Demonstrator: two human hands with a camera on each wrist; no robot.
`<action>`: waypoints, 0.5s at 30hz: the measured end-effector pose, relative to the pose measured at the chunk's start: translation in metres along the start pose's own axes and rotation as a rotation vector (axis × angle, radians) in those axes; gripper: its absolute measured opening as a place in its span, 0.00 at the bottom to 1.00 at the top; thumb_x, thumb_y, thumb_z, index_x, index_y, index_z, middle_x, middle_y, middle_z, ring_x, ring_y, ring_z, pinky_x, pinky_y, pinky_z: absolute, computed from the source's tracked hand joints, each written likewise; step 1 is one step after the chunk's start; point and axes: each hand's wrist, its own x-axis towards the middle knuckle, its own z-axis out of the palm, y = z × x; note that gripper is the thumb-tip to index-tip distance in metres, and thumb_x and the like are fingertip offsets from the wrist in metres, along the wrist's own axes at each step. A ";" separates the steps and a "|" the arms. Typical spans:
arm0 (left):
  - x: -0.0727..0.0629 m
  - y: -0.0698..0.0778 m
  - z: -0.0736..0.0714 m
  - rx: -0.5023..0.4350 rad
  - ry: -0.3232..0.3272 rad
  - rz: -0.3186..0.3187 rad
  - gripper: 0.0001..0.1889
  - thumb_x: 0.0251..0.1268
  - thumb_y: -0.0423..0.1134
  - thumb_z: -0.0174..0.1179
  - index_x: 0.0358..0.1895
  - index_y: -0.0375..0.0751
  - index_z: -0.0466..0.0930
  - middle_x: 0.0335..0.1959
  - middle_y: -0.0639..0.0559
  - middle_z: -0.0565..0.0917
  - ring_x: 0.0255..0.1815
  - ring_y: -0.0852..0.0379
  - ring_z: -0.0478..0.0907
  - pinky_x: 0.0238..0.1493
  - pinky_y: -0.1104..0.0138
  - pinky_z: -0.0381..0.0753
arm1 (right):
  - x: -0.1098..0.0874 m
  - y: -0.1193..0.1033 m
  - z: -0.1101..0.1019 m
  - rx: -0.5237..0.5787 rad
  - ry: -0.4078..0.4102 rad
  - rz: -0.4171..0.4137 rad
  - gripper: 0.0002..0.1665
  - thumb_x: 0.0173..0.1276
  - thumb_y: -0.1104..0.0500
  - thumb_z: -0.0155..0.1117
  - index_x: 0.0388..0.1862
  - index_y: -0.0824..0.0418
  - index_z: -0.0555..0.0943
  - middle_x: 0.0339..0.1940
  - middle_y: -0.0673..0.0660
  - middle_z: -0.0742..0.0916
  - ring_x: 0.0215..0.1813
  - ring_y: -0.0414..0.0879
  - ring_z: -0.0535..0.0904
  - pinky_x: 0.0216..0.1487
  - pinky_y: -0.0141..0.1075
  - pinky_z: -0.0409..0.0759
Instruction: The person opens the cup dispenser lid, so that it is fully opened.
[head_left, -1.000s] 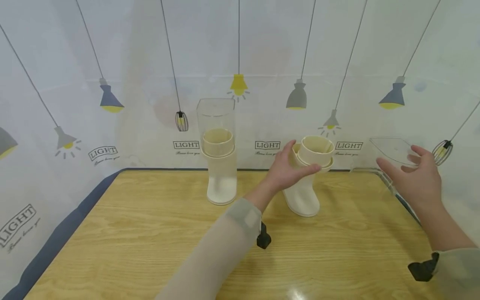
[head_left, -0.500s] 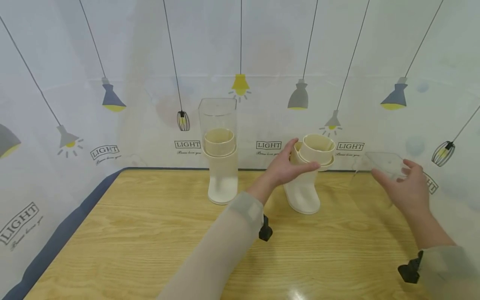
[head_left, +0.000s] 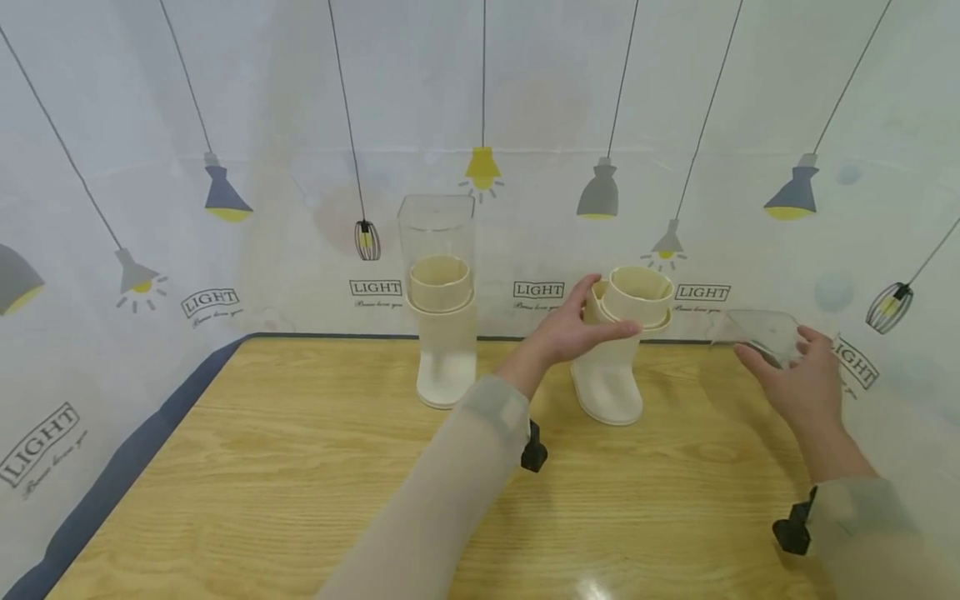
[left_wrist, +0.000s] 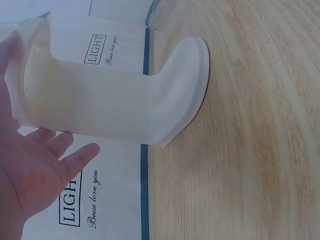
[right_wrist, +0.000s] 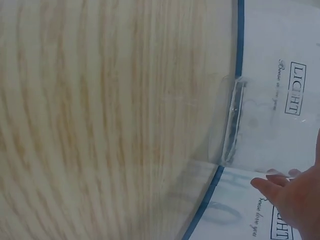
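Observation:
My left hand (head_left: pixel 566 335) grips the upper collar of a cream boot-shaped stand (head_left: pixel 609 387), thumb in front and fingers round the left side. Inside that collar sits a round cream ring (head_left: pixel 632 304) with its top uncovered. In the left wrist view, the foot of the stand (left_wrist: pixel 182 85) is down at the tabletop. To the right, my right hand (head_left: pixel 806 383) holds a see-through plastic container (head_left: pixel 765 327) between thumb and fingers, beside the stand and apart from it. The container's clear wall (right_wrist: pixel 232 122) is faint in the right wrist view.
A matching cream stand (head_left: pixel 446 354) stands upright to the left, with a clear container (head_left: pixel 437 218) around and above its ring. The wooden table (head_left: pixel 300 467) ends at a dark blue edge against a wall covering (head_left: pixel 262 83) printed with lamps.
My right hand has brought the clear container leftward and slightly lower, closer to the right stand. My left hand has kept its grip on the stand, almost still.

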 end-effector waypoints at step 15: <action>0.005 0.000 -0.002 -0.010 -0.014 0.011 0.59 0.61 0.67 0.76 0.90 0.70 0.48 0.88 0.48 0.66 0.84 0.42 0.69 0.83 0.44 0.70 | 0.006 0.004 0.008 -0.044 0.012 0.028 0.71 0.75 0.26 0.64 0.94 0.57 0.34 0.92 0.74 0.49 0.86 0.78 0.57 0.80 0.74 0.64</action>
